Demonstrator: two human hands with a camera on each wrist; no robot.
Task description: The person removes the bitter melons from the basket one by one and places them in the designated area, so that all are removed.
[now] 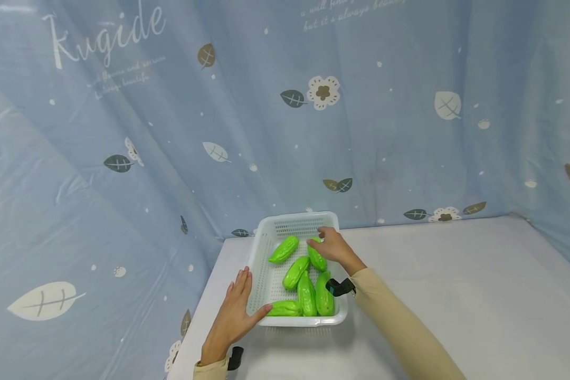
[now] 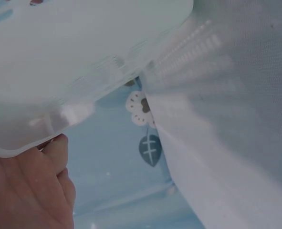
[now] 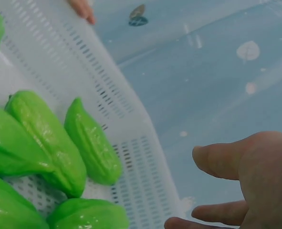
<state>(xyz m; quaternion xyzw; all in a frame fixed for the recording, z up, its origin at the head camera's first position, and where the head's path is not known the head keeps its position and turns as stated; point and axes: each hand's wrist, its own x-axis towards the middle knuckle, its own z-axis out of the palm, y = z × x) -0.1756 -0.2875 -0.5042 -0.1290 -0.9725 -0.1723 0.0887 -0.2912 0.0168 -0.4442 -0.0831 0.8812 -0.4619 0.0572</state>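
Observation:
A white plastic basket point(image 1: 277, 221) stands on the table, holding several green, ridged gourds that look like bitter melons. My left hand point(image 1: 233, 314) is at the basket's left side, fingers straight along the wall and thumb reaching over the front left corner. In the left wrist view, that hand point(image 2: 28, 191) lies against the basket's rim. My right hand point(image 1: 333, 246) hovers over the back right corner, above a green gourd point(image 1: 316, 258) that it partly hides. The right wrist view shows its thumb point(image 3: 217, 160) and fingers apart, with nothing between them.
A white table point(image 1: 432, 285) spreads to the right of the basket. Blue printed curtain point(image 1: 385, 132) hangs close behind and to the left. Other gourds, such as one near the back left point(image 1: 284, 249), lie loosely about the basket's floor.

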